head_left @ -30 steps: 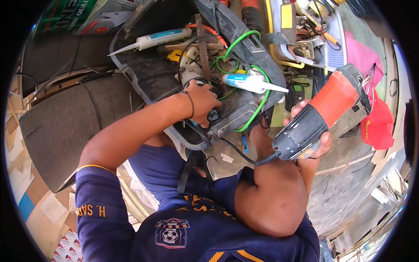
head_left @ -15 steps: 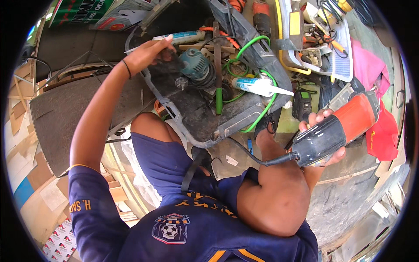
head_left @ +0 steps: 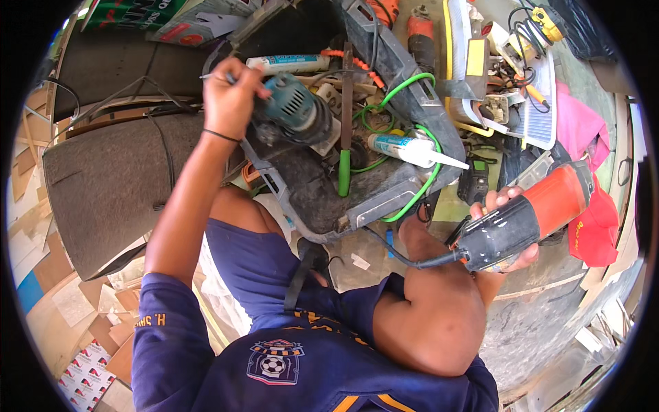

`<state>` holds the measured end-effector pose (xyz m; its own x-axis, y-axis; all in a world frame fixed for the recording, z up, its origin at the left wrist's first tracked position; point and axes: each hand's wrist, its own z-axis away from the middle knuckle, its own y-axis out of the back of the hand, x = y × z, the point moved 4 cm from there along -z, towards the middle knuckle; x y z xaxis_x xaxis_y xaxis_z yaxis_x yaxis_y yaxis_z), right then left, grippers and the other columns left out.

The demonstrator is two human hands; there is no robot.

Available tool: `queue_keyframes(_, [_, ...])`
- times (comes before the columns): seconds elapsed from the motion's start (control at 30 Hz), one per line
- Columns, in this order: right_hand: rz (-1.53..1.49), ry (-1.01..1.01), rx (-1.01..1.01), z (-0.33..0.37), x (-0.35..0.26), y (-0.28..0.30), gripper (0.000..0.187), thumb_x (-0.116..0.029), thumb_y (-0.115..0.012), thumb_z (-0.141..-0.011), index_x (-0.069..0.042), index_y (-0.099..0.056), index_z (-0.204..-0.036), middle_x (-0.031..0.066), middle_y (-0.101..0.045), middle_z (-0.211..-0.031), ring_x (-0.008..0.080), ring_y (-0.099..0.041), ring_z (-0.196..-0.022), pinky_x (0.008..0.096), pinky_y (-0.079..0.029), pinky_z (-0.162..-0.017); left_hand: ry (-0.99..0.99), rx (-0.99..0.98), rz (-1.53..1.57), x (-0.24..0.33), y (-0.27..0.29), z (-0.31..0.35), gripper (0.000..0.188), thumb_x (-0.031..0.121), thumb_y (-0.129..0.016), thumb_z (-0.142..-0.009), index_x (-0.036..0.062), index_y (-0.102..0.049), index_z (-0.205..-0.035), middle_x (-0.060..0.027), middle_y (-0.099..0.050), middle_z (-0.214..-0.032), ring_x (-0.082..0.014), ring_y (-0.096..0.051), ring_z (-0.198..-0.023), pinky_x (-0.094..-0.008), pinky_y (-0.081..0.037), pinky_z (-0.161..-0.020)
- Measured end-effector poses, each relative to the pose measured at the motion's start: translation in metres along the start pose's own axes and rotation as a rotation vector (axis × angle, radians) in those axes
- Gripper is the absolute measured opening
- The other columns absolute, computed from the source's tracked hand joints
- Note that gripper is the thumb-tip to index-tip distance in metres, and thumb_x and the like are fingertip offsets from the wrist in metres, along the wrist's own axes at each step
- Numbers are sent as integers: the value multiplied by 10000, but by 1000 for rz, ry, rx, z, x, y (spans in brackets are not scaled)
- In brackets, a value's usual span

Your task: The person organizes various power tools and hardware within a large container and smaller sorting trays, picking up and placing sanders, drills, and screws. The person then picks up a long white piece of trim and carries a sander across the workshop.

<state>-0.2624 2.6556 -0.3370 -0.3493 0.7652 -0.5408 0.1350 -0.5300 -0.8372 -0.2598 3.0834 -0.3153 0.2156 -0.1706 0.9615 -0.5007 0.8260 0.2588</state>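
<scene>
My right hand (head_left: 506, 196) grips a red and black angle grinder (head_left: 525, 220) from beneath, its black cord (head_left: 432, 258) trailing left. My left hand (head_left: 228, 103) is curled at the left side of an open black tool case (head_left: 322, 223), beside a teal power tool (head_left: 295, 103). A small grey thing pokes out between its fingers, too little shown to name. Inside the case lie a file with a green handle (head_left: 344, 172), a sealant cartridge with a white nozzle (head_left: 401, 146), another sealant tube (head_left: 292, 64) and a green cord (head_left: 419, 84).
Beyond the case stands another red and black power tool (head_left: 420, 34). At the far right are a clear plastic tray (head_left: 539, 123) with tools, a pink cloth (head_left: 580, 127) and a red cap (head_left: 594, 230). A dark curved panel (head_left: 106, 189) lies left, over wood scraps.
My left hand has drawn back toward me and curled its fingers beside the teal tool, which now sits tilted differently. My right hand keeps its grip on the angle grinder.
</scene>
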Motion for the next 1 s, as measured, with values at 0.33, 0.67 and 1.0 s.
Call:
queue_keyframes(0.33, [1,-47,-34,-6,8,-5,838,-487,-733,-645,5,-336,-1195,116,-449,-1098,206,-432,-1012,373,-381,-774,-219,159,243,80,71,-59,322,56,-627,-816,100,-402,-591,-4,-444,-613,-128,-461,-590,-330,-468,-647])
queue_keyframes(0.67, [-11,-43,-40,-5,4,-6,825,-453,-756,-639,-7,-334,-1190,109,-450,-1090,212,-430,-990,380,-377,-770,-168,152,-9,16,33,-68,321,152,-643,-836,103,-403,-629,-22,-519,-614,-104,-514,-557,-263,-468,-573])
queue_keyframes(1.0, [-37,-18,-9,-1,1,-3,802,-434,-734,-659,8,-346,-1205,108,-445,-1116,219,-441,-1041,392,-404,-797,-208,247,-643,5,77,-102,381,339,-743,-709,28,-562,-834,-36,-543,-714,-114,-481,-642,-266,-411,-600])
